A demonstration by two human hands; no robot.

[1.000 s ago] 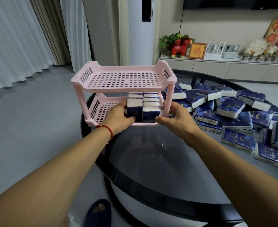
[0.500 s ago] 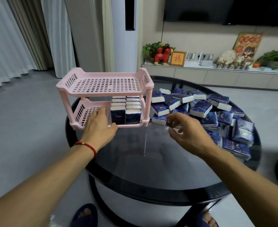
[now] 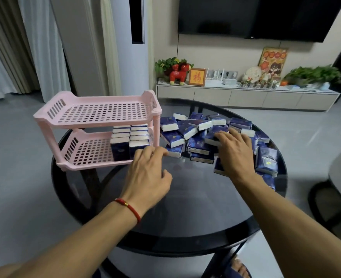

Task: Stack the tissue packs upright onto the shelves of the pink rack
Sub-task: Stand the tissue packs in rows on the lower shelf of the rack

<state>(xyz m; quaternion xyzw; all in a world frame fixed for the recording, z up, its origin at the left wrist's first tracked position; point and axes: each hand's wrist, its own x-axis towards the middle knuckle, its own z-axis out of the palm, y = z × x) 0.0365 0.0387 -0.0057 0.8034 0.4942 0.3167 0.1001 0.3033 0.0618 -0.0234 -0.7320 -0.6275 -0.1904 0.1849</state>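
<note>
We have let go of the pink rack (image 3: 97,125) and both hands are now off it. A second ago they were pressed against the front packs on its lower shelf, squaring the row; half a second ago the left hand was still at the shelf edge while the right was already reaching away. Now the left hand (image 3: 147,173) hovers just in front of the rack's right front leg, fingers loosely bent and holding nothing. The right hand (image 3: 236,153) lies spread over the heap of loose packs (image 3: 197,137) on the right of the tabletop (image 3: 185,207), fingers fairly straight and resting on the top ones; we do not see it closed round any pack yet.

We judge this as the end of tidying one batch and the start of fetching the next. The stacked packs (image 3: 129,141) stand upright in two rows at the right end of the lower shelf; the left part of that shelf and the whole top shelf hold none. Most of the packs lie jumbled in the heap, so the task is at an early stage.

Our view has also swung right and pulled back, so more of the room and the heap shows than before.
</note>
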